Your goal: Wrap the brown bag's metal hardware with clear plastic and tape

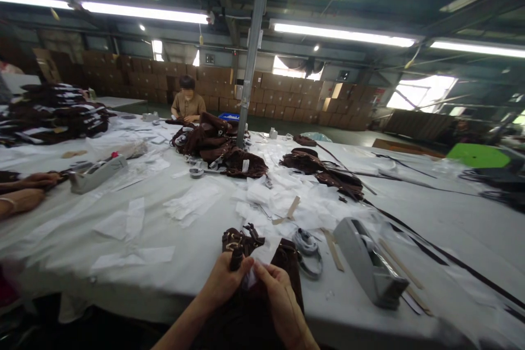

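Close to me at the table's front edge lies a dark brown bag [293, 265] with metal rings at its top. My left hand [219, 284] is closed over its left side, and a dark strap end [236, 258] sticks up out of the fist. A sheet of white tissue paper [266, 250] stands over the bag's top. Its lower end is pinched in the fingers of my right hand [283, 298], whose fingertips meet my left thumb. My forearms and hands hide the lower part of the bag.
Right of the bag are a coiled grey strap [307, 246] and a grey tape dispenser [369, 262]. Brown bags [213, 145] and loose white paper [262, 191] lie farther back, near a metal post [249, 60]. A co-worker's hands [33, 188] are at left; another person [188, 104] sits opposite.
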Tool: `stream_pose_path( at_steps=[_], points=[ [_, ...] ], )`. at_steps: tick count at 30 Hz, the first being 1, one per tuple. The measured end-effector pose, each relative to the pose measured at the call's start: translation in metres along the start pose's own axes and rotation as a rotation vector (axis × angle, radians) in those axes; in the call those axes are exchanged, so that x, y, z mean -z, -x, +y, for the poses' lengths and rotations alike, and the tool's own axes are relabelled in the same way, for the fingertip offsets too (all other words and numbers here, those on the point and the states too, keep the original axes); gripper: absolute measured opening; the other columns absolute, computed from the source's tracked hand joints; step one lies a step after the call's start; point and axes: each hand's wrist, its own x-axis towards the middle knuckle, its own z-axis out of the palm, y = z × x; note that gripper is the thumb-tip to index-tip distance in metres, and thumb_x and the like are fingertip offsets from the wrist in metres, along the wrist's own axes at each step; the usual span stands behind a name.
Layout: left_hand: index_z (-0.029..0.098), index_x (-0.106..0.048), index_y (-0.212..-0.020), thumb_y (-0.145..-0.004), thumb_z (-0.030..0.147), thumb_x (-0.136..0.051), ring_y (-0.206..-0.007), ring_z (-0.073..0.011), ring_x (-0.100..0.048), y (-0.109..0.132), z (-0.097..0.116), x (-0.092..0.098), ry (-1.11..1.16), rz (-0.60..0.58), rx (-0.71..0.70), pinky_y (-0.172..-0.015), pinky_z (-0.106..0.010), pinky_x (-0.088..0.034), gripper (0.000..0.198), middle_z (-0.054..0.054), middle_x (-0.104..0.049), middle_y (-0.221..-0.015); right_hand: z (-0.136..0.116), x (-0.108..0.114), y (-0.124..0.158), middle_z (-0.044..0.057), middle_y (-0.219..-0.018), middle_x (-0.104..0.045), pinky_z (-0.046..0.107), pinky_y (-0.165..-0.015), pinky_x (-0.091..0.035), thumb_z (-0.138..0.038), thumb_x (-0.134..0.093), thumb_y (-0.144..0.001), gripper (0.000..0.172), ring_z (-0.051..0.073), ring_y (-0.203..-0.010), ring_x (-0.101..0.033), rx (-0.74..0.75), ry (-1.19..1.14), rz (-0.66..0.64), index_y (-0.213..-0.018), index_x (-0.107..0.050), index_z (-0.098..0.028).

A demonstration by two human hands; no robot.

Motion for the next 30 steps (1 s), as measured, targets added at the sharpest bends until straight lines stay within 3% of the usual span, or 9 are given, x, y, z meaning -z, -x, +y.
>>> stream_pose_path(
  at_steps=[8, 12, 14, 16, 19, 23, 26, 30],
  points=[
    [0.018, -0.044, -0.06, -0.081, 0.055, -0.055, -0.051, -0.0102, -0.035, 0.0, 0.001, -0.002, 0.058, 0.024, 0.06, -0.049, -0.023, -0.028, 0.044, 0.004, -0.038, -0.055, -0.006, -0.01, 0.006, 0.001, -0.067, -0.063, 0.017, -0.054, -0.041, -0.043, -0.081, -0.066, 0.041, 0.007, -0.056, -0.052, -0.152, -0.235, 0.054, -0.089, -0.071, -0.01],
    [0.017, -0.053, -0.078, -0.074, 0.057, -0.064, -0.057, -0.0119, -0.041, -0.004, 0.001, 0.002, 0.105, 0.004, -0.006, -0.053, -0.022, -0.034, 0.042, 0.004, -0.046, -0.063, -0.003, -0.006, 0.003, 0.002, -0.067, -0.066, 0.02, -0.055, -0.045, -0.045, -0.085, -0.059, 0.043, 0.009, -0.056, -0.055, -0.122, -0.341, 0.133, -0.08, -0.071, -0.011],
    [0.018, -0.052, -0.087, -0.077, 0.059, -0.06, -0.055, -0.0114, -0.04, -0.005, 0.0, 0.005, 0.145, 0.044, -0.004, -0.052, -0.022, -0.034, 0.044, 0.005, -0.045, -0.062, -0.002, -0.004, 0.002, 0.001, -0.064, -0.066, 0.021, -0.054, -0.045, -0.047, -0.086, -0.055, 0.043, 0.01, -0.054, -0.056, -0.132, -0.368, 0.215, -0.073, -0.069, -0.012],
    [0.018, -0.05, -0.084, -0.082, 0.06, -0.052, -0.05, -0.0101, -0.036, -0.006, 0.001, 0.008, 0.153, 0.057, 0.027, -0.048, -0.022, -0.031, 0.043, 0.007, -0.042, -0.057, -0.003, -0.002, 0.001, 0.001, -0.064, -0.066, 0.021, -0.053, -0.045, -0.045, -0.087, -0.053, 0.041, 0.011, -0.054, -0.057, -0.131, -0.391, 0.246, -0.069, -0.069, -0.012],
    [0.016, -0.051, -0.081, -0.082, 0.058, -0.054, -0.047, -0.01, -0.039, -0.006, 0.004, 0.012, 0.127, 0.015, 0.079, -0.047, -0.022, -0.03, 0.042, 0.006, -0.046, -0.053, -0.006, -0.001, 0.003, 0.003, -0.073, -0.07, 0.021, -0.059, -0.048, -0.038, -0.089, -0.054, 0.037, 0.011, -0.062, -0.06, -0.094, -0.462, 0.197, -0.074, -0.071, -0.012],
    [0.013, -0.054, -0.103, -0.078, 0.057, -0.061, -0.054, -0.0131, -0.051, -0.005, 0.008, 0.014, 0.17, -0.031, 0.144, -0.05, -0.022, -0.037, 0.051, 0.0, -0.06, -0.061, -0.009, 0.0, 0.006, 0.002, -0.075, -0.07, 0.021, -0.063, -0.048, -0.029, -0.088, -0.056, 0.031, 0.011, -0.065, -0.06, -0.045, -0.526, 0.153, -0.077, -0.072, -0.013],
    [0.012, -0.053, -0.106, -0.075, 0.06, -0.063, -0.047, -0.0113, -0.047, -0.006, 0.006, 0.014, 0.164, -0.021, 0.17, -0.045, -0.021, -0.033, 0.057, 0.003, -0.057, -0.053, -0.01, 0.002, 0.005, 0.001, -0.072, -0.069, 0.02, -0.061, -0.048, -0.028, -0.089, -0.056, 0.029, 0.01, -0.063, -0.059, -0.032, -0.564, 0.167, -0.075, -0.071, -0.014],
    [0.018, -0.047, -0.093, -0.07, 0.067, -0.062, -0.035, -0.0087, -0.037, -0.008, 0.001, 0.013, 0.154, 0.102, 0.198, -0.037, -0.018, -0.024, 0.056, 0.008, -0.049, -0.042, -0.01, 0.002, 0.002, 0.003, -0.077, -0.071, 0.022, -0.064, -0.05, -0.032, -0.088, -0.058, 0.031, 0.012, -0.068, -0.062, -0.022, -0.587, 0.171, -0.077, -0.072, -0.013]
  ],
)
